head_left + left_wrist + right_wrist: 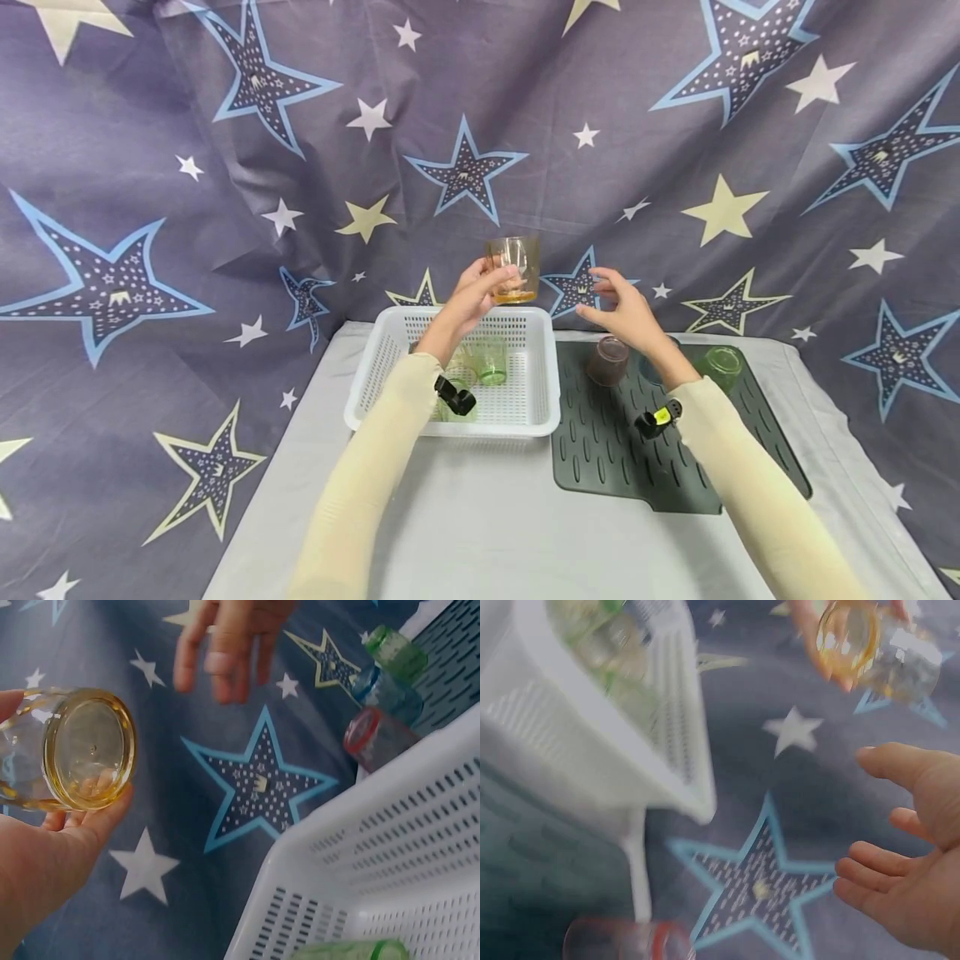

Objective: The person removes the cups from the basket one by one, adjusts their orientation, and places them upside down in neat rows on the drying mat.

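My left hand (471, 293) grips an amber-tinted drinking glass (517, 265) above the back of the white basket. In the left wrist view, the round base of this glass (91, 750) faces the camera, with fingers beneath it. My right hand (628, 315) is held apart from the glass, over the back of the dark mat, its fingers spread and nothing in them. The right wrist view shows the right hand (911, 862) with thumb and fingers parted. Several glasses lie inside the basket (531, 427), among them a green one (491, 362); my left forearm partly hides them.
On the dark green draining mat (600, 458) stand a reddish glass (608, 362), a blue glass (386, 694) mostly behind my right wrist in the head view, and a green glass (723, 365). A star-patterned cloth (465, 75) hangs behind the grey-covered table (517, 525).
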The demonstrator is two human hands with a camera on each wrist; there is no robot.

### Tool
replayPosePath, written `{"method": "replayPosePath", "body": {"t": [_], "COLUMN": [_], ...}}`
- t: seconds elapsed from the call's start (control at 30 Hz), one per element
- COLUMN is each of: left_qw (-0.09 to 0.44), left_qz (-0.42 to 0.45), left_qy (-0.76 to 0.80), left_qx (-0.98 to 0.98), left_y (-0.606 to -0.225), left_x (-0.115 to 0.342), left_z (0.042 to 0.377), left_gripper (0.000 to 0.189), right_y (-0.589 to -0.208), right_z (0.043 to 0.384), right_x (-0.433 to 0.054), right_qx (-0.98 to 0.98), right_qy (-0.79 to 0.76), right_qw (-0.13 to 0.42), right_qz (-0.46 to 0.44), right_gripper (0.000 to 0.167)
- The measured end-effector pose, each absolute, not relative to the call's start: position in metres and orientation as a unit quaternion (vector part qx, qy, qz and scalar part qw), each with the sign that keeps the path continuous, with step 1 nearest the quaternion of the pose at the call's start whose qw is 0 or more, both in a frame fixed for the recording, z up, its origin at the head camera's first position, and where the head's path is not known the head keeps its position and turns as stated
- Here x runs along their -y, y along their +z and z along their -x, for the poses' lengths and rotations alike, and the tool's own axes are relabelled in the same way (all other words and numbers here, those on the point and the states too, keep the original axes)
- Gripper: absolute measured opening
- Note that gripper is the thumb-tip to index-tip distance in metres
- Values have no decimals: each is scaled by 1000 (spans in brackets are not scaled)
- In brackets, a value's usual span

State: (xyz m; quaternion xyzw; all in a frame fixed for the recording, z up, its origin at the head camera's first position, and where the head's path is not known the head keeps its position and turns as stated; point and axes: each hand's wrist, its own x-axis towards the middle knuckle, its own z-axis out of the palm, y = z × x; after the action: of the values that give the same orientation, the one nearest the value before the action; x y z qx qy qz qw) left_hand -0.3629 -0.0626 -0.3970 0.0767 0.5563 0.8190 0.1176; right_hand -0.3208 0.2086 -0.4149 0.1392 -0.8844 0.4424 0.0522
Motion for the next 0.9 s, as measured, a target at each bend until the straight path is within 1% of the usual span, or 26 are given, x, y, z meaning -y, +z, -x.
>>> {"method": "replayPosePath", "body": {"t": [0.17, 0.23, 0.37, 0.5, 0.7, 0.8, 0.9], "left_qw": [128, 132, 135, 132, 114, 111, 114], "left_qz": [-93, -100, -112, -115, -105, -97, -80], "left_qy": [833, 838, 850, 860, 869, 874, 877], "left_qx": [-531, -519, -497, -479, -469, -462, -460], "left_y": [-394, -394, -395, -395, -397, -398, -398], "left_x": [54, 50, 43, 34, 24, 19, 15], "left_z": [355, 353, 350, 347, 344, 344, 342], "left_gripper": [24, 24, 18, 12, 8, 10, 18], "right_y": [-398, -389, -383, -385, -389, -392, -395], "right_z": [308, 301, 295, 297, 298, 300, 300], "right_x": [-187, -178, -164, -154, -141, -136, -133], "right_qx": [841, 824, 807, 793, 785, 794, 796], "right_qy": [505, 527, 546, 560, 562, 545, 538], "right_qw": [92, 95, 102, 121, 163, 181, 198], "right_qz": [-172, -184, -199, -205, -201, -199, -194], "right_gripper": [71, 74, 81, 88, 91, 94, 94]}}
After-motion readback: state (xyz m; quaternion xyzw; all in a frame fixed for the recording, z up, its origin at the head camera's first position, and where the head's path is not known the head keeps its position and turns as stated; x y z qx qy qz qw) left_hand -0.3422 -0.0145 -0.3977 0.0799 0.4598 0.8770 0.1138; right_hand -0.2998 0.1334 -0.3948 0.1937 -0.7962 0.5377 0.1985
